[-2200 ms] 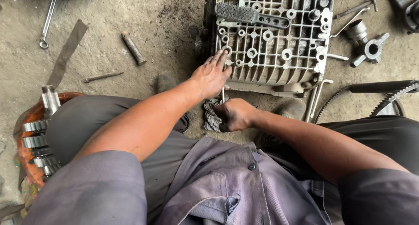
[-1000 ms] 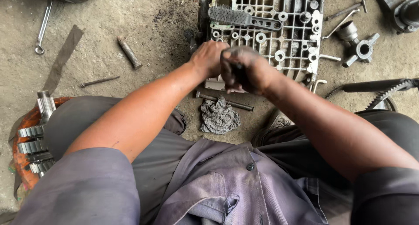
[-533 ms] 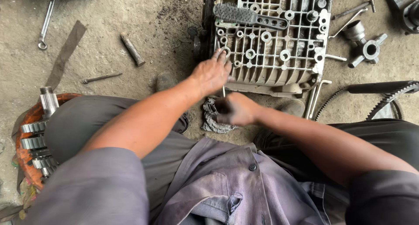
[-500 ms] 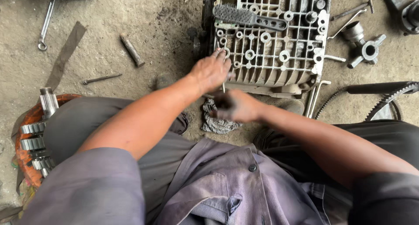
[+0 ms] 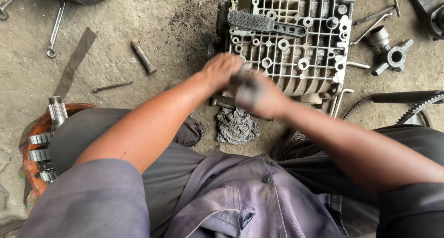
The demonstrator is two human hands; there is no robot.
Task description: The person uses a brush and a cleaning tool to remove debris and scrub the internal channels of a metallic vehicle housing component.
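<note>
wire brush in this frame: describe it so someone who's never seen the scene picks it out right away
Start at the big grey ribbed metal casing lying on the dirt floor just beyond the person's two hands. The wire brush lies across its upper left part, bristle head to the left, dark handle pointing right. It is the only dark, bristled tool resting on the casing; the other loose tools lie on the ground around it.

Both hands are crowding the near edge of the ribbed metal casing (image 5: 296, 44). A crumpled grey rag (image 5: 237, 125) is blocking the ground below them. Bare floor is lying open leftward, up to a short bolt (image 5: 143, 57). A toothed belt (image 5: 416, 104) is closing off the right.
</note>
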